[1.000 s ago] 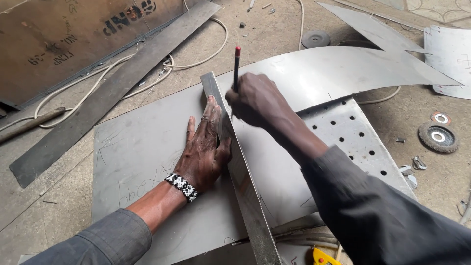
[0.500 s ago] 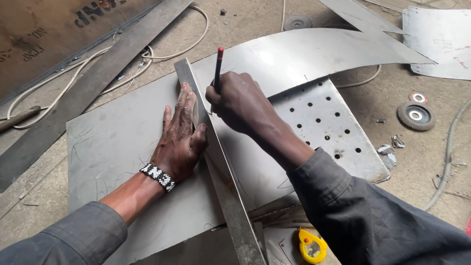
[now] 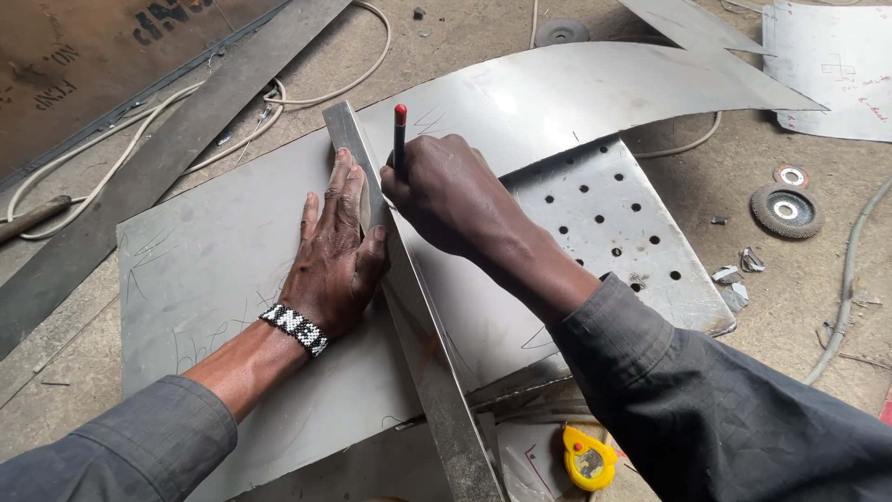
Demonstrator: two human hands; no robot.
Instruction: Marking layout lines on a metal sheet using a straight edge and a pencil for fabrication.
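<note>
The left hand (image 3: 336,251) lies spread and flat, palm down, with its fingers pressed against the near edge of a long metal straightedge (image 3: 409,307) that runs diagonally across a grey sheet of metal (image 3: 214,270) on the workshop floor. The right hand (image 3: 451,191) is closed in a pinch around a dark marker with a red cap (image 3: 400,139), held upright beside the far edge of the straightedge; its tip is hidden behind the fingers, so whether it touches the sheet is hard to say. The straightedge looks stiff and narrow, and smooth enough to skid on the slick sheet, so broad downward pressure near its middle, as the left hand gives, seems the sound way to hold it. The sheet itself appears thin but rigid, probably sharp at its cut edges, and best gripped well in from the corners. The marker is light and needs only a fingertip hold. Under the right forearm lies a perforated metal plate (image 3: 623,232); a yellow tape measure (image 3: 587,457) sits near the bottom edge, grinding discs (image 3: 786,209) lie to the right, and a pale cable (image 3: 279,98) curls beyond the sheet.
</note>
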